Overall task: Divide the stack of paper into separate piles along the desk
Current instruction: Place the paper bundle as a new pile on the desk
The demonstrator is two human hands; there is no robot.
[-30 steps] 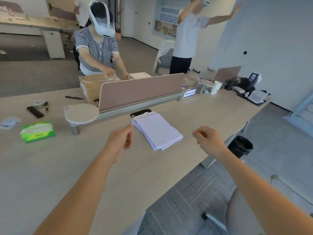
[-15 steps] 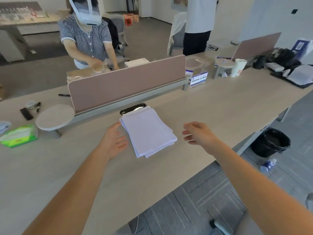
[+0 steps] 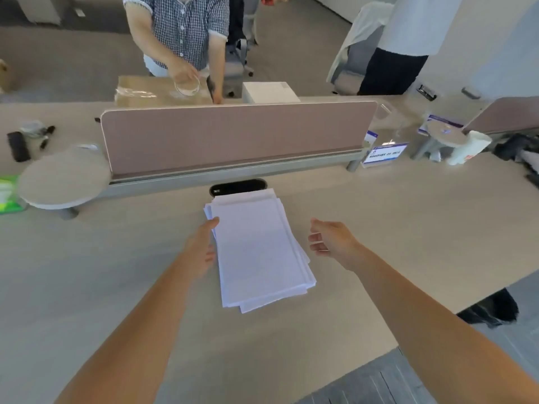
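Note:
A slightly fanned stack of white paper (image 3: 256, 252) lies on the pale wooden desk (image 3: 408, 217), in front of a pink divider. My left hand (image 3: 201, 249) is at the stack's left edge, fingers relaxed, fingertips touching the upper left corner of the sheets. My right hand (image 3: 329, 242) hovers just right of the stack, fingers loosely spread, a small gap from the paper. Neither hand holds anything.
A pink divider panel (image 3: 233, 138) and a black cable slot (image 3: 237, 186) stand behind the stack. A round side shelf (image 3: 58, 179) and green tissue pack (image 3: 7, 196) are at left. A white cup (image 3: 466, 150) and sign (image 3: 383, 153) at right. The desk edge runs near right, with a black bin (image 3: 493, 310) below.
The view tilted down and closer. Both hands opened from loose fists and moved in toward the stack; the left one now touches its left edge.

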